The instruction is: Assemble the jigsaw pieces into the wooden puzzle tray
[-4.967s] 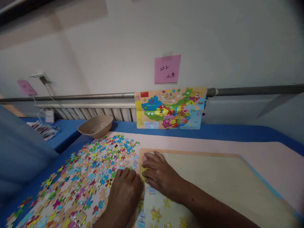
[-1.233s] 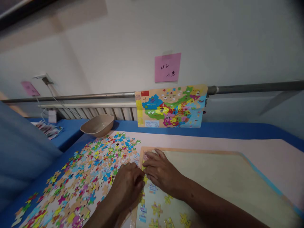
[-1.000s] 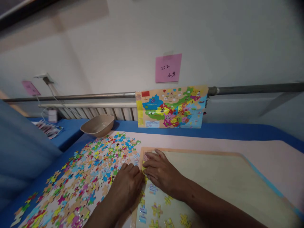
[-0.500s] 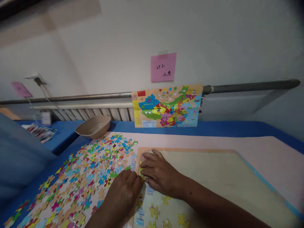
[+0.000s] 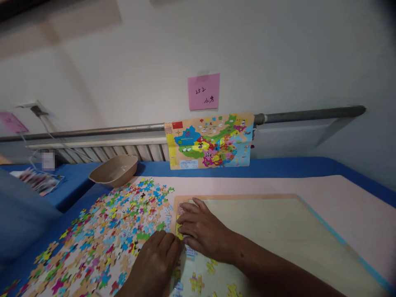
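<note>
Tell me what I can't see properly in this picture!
Head view: anything in the left grip, hidden by the grip itself.
Head view: whatever's beneath the right grip, covered by it.
Head view: near edge of the board, cut off by the picture's bottom.
Head view: small print on the map, too tiny.
Head view: pale square at left, blurred.

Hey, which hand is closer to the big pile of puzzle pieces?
Left: the left hand is beside the pile; the right hand is farther right, on the left side of the board.
</note>
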{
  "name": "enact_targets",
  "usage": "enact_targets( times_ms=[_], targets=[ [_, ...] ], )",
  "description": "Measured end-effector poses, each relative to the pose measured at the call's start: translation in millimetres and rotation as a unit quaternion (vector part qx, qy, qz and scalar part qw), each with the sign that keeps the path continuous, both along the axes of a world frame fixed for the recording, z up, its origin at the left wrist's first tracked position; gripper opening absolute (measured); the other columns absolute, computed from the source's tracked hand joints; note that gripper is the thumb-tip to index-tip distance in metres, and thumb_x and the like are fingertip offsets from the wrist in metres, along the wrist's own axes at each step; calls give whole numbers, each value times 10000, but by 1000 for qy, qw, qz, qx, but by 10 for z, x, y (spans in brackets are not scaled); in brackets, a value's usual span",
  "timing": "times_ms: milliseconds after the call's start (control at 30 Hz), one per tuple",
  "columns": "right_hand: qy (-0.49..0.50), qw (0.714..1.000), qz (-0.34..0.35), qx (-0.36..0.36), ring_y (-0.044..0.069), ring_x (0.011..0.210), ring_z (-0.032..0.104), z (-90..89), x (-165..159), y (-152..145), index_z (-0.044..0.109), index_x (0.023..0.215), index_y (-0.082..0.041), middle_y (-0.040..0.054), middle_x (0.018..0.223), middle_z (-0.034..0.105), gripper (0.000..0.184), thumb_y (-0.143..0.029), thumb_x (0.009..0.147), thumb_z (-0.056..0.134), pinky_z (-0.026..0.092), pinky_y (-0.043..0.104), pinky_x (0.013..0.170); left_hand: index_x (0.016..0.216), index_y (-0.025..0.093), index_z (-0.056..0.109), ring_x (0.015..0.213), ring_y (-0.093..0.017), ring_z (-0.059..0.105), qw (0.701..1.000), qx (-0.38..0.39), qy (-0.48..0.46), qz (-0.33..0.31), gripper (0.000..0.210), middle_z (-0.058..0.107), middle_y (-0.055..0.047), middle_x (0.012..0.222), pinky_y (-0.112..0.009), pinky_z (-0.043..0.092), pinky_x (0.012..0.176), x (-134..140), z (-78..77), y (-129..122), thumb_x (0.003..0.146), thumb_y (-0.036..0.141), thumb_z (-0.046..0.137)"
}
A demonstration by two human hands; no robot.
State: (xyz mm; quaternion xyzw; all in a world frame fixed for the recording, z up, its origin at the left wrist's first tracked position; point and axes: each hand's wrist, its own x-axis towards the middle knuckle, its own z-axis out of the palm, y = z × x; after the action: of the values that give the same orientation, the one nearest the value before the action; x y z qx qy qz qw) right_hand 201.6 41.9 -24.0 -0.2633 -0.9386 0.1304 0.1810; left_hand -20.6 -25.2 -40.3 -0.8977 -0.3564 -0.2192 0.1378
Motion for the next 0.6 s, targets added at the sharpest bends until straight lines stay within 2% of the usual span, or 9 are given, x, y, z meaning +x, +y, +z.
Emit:
enact_targets(
  times_ms=[100,233,367,600],
  targets=[
    [3,1000,2,-1,261,1495,393,5,4,1,727,1002,-243,12,1246,740,74,-287,994,668,78,525,1270,855,213,575,714,-201,542,999,-9,-40,36,225,596,-27,791,-337,408,655,-6,-28,18,989,51,494],
    [5,1000,2,-4,273,1495,399,6,6,0,730,1025,-247,20,1251,739,89,-276,996,651,96,545,1269,834,220,625,710,-191,544,989,-54,-106,83,252,570,-17,761,-336,392,668,-9,-57,11,1044,141,511],
    [6,1000,0,-1,277,1492,410,2,1,-3,725,1027,-242,28,1237,743,113,-262,1013,614,110,560,1266,844,222,639,759,-205,548,987,-95,-98,87,248,590,-24,807,-355,380,697,21,-41,-2,1050,161,515],
    [19,1000,-2,-7,270,1483,415,-11,-10,-5,722,1000,-243,19,1229,748,104,-256,1015,620,126,553,1264,959,226,649,809,-228,528,994,-73,-64,60,188,621,-28,880,-382,352,728,25,-54,15,949,54,575]
  ],
)
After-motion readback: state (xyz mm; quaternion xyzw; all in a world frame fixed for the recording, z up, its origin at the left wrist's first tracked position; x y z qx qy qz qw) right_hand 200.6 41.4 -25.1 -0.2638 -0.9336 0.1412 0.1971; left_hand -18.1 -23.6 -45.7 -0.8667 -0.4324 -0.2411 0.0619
